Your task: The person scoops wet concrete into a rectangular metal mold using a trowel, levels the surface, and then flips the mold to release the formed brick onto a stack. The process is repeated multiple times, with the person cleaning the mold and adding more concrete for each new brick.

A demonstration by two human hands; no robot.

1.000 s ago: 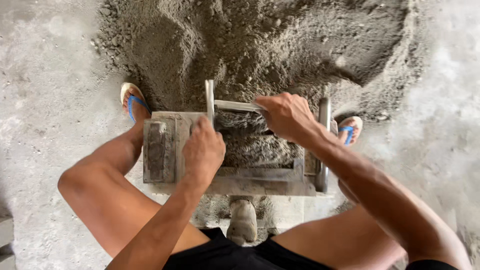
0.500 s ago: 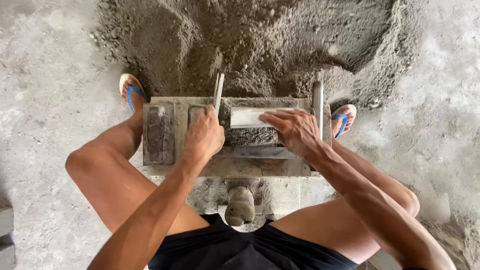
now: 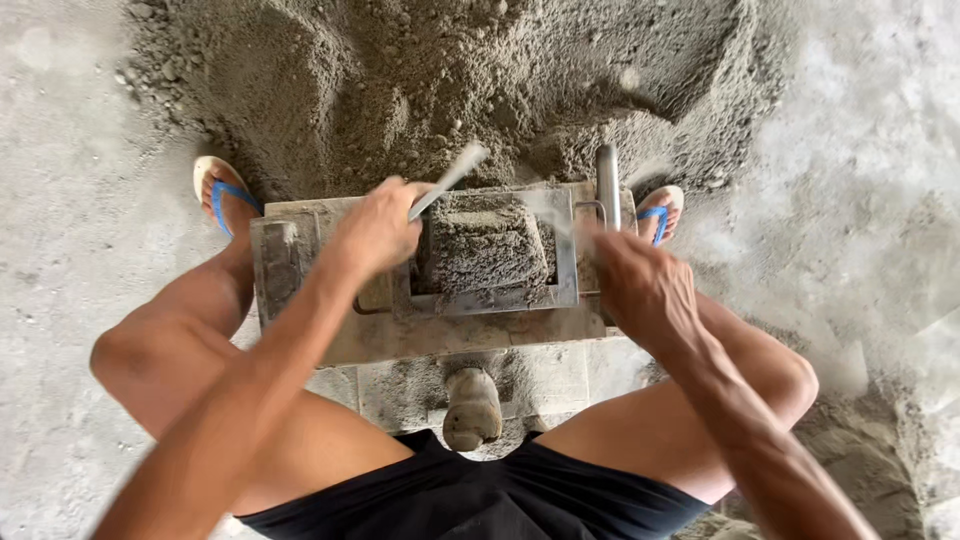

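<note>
I see my left hand (image 3: 378, 228) with fingers curled tight around a flat metal blade (image 3: 447, 180), which slants up and away over the block mould (image 3: 492, 255) — the mould sits between my feet on a dusty metal press frame (image 3: 330, 330) on the concrete floor. A packed grey mortar block (image 3: 485, 245) fills the mould. My right hand (image 3: 640, 285) rests just beside the mould's right edge — it is blurred, so I cannot tell how its fingers lie. A sand pile (image 3: 450, 80) rises behind.
</note>
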